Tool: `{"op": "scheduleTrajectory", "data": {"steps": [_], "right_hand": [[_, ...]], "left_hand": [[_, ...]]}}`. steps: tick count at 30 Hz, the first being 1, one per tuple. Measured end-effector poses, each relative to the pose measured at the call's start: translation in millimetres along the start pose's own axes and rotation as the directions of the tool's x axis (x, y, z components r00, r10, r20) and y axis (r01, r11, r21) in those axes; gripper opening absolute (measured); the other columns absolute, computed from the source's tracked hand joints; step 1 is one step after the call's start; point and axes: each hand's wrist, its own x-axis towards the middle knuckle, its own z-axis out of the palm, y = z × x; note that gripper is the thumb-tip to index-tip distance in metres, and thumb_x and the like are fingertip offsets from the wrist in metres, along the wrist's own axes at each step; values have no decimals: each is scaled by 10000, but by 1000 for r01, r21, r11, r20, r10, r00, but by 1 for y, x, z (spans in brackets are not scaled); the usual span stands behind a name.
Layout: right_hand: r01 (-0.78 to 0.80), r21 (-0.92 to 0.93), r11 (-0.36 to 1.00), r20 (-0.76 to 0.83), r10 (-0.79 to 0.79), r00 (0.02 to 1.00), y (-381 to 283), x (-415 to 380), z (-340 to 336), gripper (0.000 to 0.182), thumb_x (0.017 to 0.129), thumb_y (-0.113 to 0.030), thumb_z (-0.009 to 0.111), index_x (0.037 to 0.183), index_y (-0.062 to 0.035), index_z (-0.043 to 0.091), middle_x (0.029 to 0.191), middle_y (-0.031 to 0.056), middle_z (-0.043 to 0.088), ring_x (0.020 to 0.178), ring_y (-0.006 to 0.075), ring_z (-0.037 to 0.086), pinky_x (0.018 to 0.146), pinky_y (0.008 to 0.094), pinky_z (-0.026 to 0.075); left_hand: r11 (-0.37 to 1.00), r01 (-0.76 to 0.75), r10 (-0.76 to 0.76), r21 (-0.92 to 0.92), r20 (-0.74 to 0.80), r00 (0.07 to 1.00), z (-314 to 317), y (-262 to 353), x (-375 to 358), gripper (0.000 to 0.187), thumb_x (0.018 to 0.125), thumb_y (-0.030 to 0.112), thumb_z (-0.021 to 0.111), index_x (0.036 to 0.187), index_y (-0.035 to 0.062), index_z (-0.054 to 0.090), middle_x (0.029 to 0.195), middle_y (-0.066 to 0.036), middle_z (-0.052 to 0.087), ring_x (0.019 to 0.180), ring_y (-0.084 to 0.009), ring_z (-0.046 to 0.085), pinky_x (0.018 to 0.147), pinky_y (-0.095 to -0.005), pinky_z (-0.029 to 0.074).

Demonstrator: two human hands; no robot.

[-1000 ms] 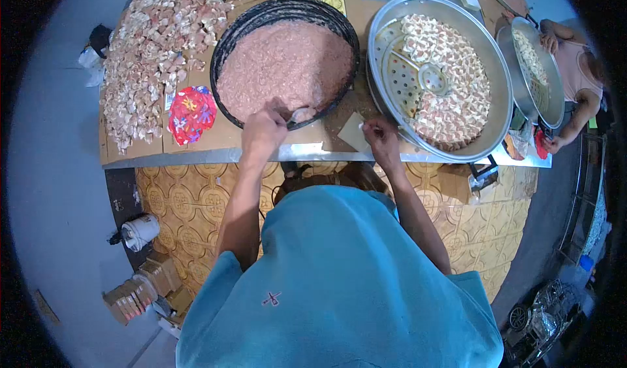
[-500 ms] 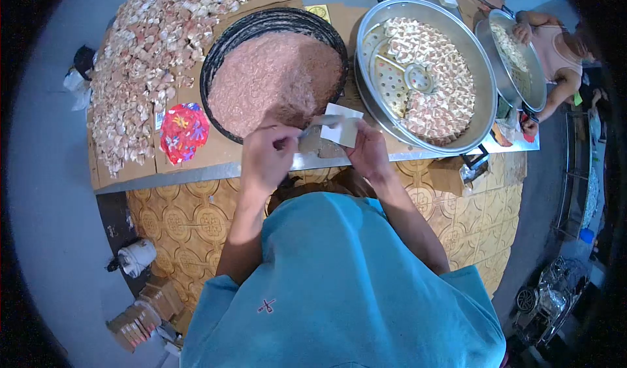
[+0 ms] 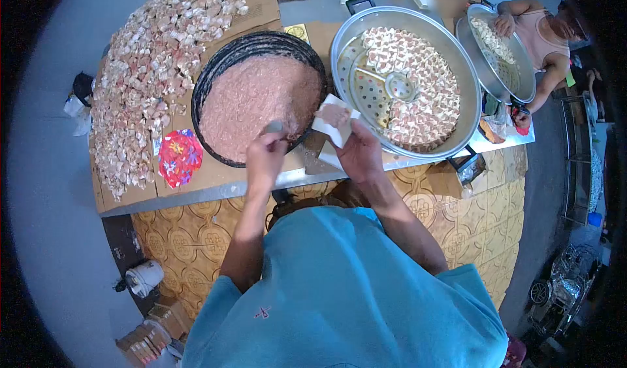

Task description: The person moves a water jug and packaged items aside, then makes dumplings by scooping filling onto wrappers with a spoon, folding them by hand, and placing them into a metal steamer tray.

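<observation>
Sitting close to the middle of the frame, the white square [image 3: 334, 133] is the thing I watch most. I see the right hand [image 3: 360, 153] pinching it by its lower right side, and a pink smear of meat [image 3: 336, 115] lies on top. The square has no clear long side. It is turned like a diamond, with one corner toward the top of the frame.

The left hand [image 3: 262, 153] is closed around a small tool [image 3: 274, 127], and I see the gray tip poking up over the black tub [image 3: 264, 44]. I cannot tell if that tip touches the meat pile [image 3: 245, 97] inside. From the left hand, the square is to the right and a bit up the frame, with a gap between. The meat pile is right there, up from the left hand, so the left hand is the nearer one to it.

Up and right of the square is the silver pan [image 3: 461, 62]. More white squares [image 3: 330, 157] lie on the surface [image 3: 209, 181], just below the one being held.
</observation>
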Motion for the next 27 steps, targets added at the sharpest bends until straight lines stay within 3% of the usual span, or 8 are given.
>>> {"op": "scheduleTrajectory", "data": {"steps": [2,4,9,12,16,18,21,27], "right_hand": [[-52,-133,990,143,71,987,4,5,7,437,972,-168,492,1378,-5,477,1294,111,590,1207,235,565,1061,390,428],[-142,-447,883,37,177,984,9,3,-4,385,950,-58,470,1322,11,542,1284,90,597,1202,203,556,1042,335,419],[-66,-658,751,62,141,988,2,1,-3,252,924,-4,571,1169,11,625,1103,68,663,1011,150,620,928,316,485],[81,-599,797,90,-33,995,10,8,-6,214,879,-44,689,1089,-21,658,940,9,668,852,81,604,734,261,507],[104,-668,737,96,-54,994,7,-4,14,322,814,53,702,1128,-12,672,1025,45,684,926,117,633,849,275,527],[131,-632,764,126,-66,990,11,-3,18,290,824,49,703,1106,-10,673,1012,32,686,922,111,632,851,270,519],[188,-520,833,108,-154,982,4,-6,28,288,843,59,686,1114,-16,625,1004,26,669,923,116,642,832,273,525],[208,-554,806,68,-205,976,-6,-17,50,447,810,107,642,1232,-8,549,1058,44,642,996,141,635,846,310,556]], "left_hand": [[998,21,-10,-66,166,986,-1,55,-4,158,864,39,647,992,-21,716,739,-44,661,644,-89,564,601,-266,461],[983,162,-136,-90,242,961,1,56,4,185,855,46,642,1011,-37,699,839,-170,711,736,-184,687,681,-329,530],[849,279,-217,-449,186,958,-7,72,-4,124,903,14,643,1002,-29,703,797,-48,683,628,-96,629,527,-228,522],[839,211,-158,-502,145,977,-2,67,-4,224,881,28,687,1095,-41,681,870,-64,695,723,-102,647,595,-242,541],[902,153,-100,-404,150,984,-15,101,0,266,881,81,694,1114,-48,682,842,-33,664,713,-80,594,580,-224,482],[903,126,-44,-411,203,978,-17,97,6,242,890,76,650,1097,-45,684,960,-92,693,826,-151,644,738,-277,511],[761,363,-176,-538,367,913,-37,123,7,258,884,31,624,1128,-38,673,990,-104,684,774,-144,658,595,-260,563],[761,349,-78,-548,456,886,-20,104,11,301,859,-73,585,1136,4,674,998,-89,684,752,-148,680,560,-272,586]]}}
